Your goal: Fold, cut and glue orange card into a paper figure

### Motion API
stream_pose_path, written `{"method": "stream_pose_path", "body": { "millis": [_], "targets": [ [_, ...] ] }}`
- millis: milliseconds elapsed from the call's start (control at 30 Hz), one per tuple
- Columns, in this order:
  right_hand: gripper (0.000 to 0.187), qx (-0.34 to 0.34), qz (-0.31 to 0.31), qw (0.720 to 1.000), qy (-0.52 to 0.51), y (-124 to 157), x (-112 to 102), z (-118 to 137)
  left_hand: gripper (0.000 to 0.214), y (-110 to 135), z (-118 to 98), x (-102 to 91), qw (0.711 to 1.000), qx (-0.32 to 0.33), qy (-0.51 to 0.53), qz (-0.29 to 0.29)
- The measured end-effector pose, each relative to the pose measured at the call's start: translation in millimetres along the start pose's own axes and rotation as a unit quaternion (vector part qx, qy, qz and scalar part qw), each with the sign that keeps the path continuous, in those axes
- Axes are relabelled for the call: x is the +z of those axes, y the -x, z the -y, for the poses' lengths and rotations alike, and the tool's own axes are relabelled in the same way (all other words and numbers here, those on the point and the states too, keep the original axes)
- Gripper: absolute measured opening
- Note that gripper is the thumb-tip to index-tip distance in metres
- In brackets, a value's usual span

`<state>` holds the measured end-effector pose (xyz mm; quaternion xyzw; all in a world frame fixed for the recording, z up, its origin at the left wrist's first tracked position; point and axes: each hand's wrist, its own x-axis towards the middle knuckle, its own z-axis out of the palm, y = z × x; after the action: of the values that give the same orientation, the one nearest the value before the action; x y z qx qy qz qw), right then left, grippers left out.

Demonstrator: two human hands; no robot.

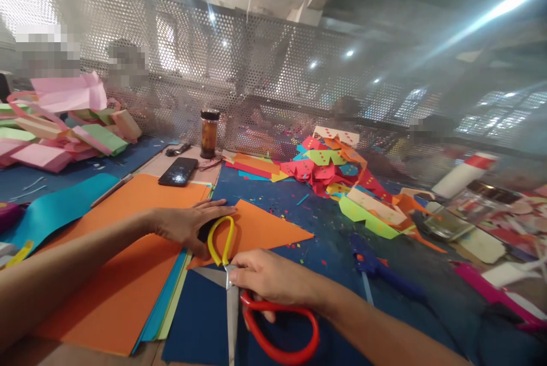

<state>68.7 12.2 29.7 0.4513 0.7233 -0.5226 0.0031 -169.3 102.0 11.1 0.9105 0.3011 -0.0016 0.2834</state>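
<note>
My right hand (pixel 269 276) is closed on a large pair of scissors (pixel 232 312), gripping it near the pivot. Its blades are spread wide; one loop is yellow and the other red. My left hand (pixel 186 226) lies with fingers stretched out over an orange paper piece (pixel 273 226) that tapers to a point on the right. The yellow loop stands beside the left fingers. Under my left forearm is a stack of large orange sheets (pixel 115 297), with blue and pale green sheets showing along its right edge.
A phone (pixel 178 171) and a dark-lidded jar (pixel 209 135) stand behind the stack. Cut coloured paper shapes (pixel 325 166) are heaped at the back. On the right lies a blue glue gun (pixel 380 269). Folded paper pieces (pixel 64 132) pile up left, before a perforated metal screen (pixel 265 69).
</note>
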Motion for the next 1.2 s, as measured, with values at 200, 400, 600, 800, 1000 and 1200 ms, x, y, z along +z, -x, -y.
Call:
{"method": "stream_pose_path", "body": {
  "millis": [200, 400, 600, 800, 1000, 1200],
  "targets": [
    [0.02, 0.003, 0.001, 1.0, -0.007, -0.1, -1.0, 2.2, 0.105, -0.1, 2.7, 1.9, 1.0, -0.006, -0.002, -0.003],
    [0.021, -0.019, 0.04, 0.999, -0.016, 2.3, -5.0, 1.2, 0.104, -0.2, -0.8, -0.2, 1.0, -0.007, -0.005, 0.006],
    [0.017, -0.042, 0.014, 0.995, -0.089, 37.4, -22.0, 4.6, 0.102, 1.8, -2.9, 2.2, 1.0, -0.023, -0.013, -0.003],
    [0.021, -0.042, -0.204, 0.971, -0.117, 65.0, -80.8, -2.6, 0.081, 2.1, -0.9, 2.1, 0.999, 0.0, -0.041, 0.006],
    [0.026, -0.004, -0.281, 0.954, -0.101, 13.2, -144.7, -27.3, 0.083, 1.7, 4.7, 6.2, 0.999, 0.009, -0.037, -0.011],
    [0.036, 0.052, -0.289, 0.955, -0.045, -59.8, -184.8, -30.8, 0.085, 2.7, -1.5, 4.4, 0.999, -0.008, -0.036, -0.003]
  ]
}}
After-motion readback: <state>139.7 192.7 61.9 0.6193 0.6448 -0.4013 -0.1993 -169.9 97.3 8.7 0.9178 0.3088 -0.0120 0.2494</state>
